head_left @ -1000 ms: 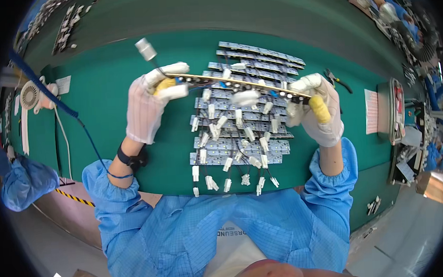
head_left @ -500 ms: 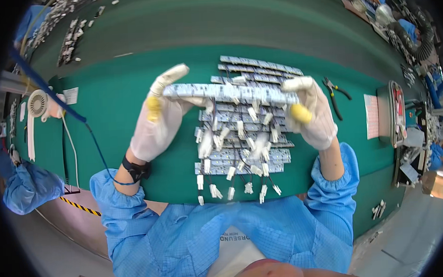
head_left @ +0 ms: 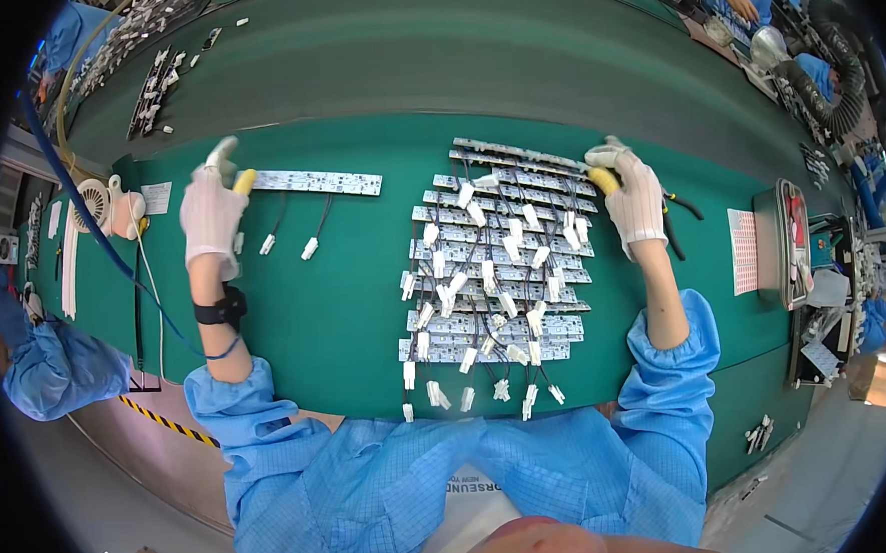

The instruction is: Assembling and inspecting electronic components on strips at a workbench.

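Note:
At the left, my gloved left hand (head_left: 211, 211) is beside the near end of an LED strip board (head_left: 323, 183) that lies alone on the green mat, two dark leads with white connectors trailing from it. Its fingers are apart, the yellow-capped thumb at the board's left end. My gloved right hand (head_left: 629, 192) is at the right end of the farthest LED strip (head_left: 517, 152) of a group, thumb and forefinger closed about that end. Several more LED strip boards (head_left: 502, 245) lie in overlapping rows, their leads and white connectors (head_left: 488, 274) spread over them.
Cutting pliers (head_left: 675, 219) lie partly behind my right hand. Farther right are a red-dotted sheet (head_left: 745, 251) and a metal box (head_left: 790, 248). A small fan (head_left: 91, 205) stands at the left. A blue cord (head_left: 87, 173) runs to my left wrist. Other people work at the edges.
The LED strip held between both hands is down on the mat at the left. My left hand has moved left and opened; my right hand has moved to the farthest strip's end.

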A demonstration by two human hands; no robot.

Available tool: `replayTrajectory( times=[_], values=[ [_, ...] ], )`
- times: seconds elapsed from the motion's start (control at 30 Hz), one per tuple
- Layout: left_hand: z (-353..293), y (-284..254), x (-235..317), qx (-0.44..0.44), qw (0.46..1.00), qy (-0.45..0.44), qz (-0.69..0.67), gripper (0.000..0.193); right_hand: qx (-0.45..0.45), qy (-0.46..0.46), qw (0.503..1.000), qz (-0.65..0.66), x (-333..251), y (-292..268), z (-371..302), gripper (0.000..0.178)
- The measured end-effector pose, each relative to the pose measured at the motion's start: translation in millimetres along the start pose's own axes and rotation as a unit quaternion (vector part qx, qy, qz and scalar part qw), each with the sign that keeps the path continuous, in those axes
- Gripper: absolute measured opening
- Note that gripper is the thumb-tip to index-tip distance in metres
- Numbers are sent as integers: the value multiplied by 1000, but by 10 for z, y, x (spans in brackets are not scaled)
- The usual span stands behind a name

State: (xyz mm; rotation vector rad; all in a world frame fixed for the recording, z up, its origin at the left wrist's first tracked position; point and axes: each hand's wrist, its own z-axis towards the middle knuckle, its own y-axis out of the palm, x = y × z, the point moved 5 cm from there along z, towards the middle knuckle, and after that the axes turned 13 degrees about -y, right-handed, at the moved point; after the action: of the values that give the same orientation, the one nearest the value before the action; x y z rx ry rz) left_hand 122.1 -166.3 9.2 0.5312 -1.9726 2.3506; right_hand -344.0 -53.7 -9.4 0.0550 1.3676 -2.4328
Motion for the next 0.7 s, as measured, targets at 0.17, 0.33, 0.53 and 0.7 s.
replayTrajectory(
  times=[0.17,0.33,0.53,0.7],
  values=[
    [-449,-91,612,-24,941,128,-313,55,111,78,975,176,-144,-201,17,23],
    [-1260,94,1199,-520,453,89,-718,81,160,-97,972,141,-978,-644,22,19],
    [-1255,125,1045,-479,669,70,-564,53,35,-185,966,175,-1123,-456,13,33],
    [-1252,-21,1101,-368,786,195,-457,52,-17,216,796,565,-933,-263,-114,38]
  ],
)
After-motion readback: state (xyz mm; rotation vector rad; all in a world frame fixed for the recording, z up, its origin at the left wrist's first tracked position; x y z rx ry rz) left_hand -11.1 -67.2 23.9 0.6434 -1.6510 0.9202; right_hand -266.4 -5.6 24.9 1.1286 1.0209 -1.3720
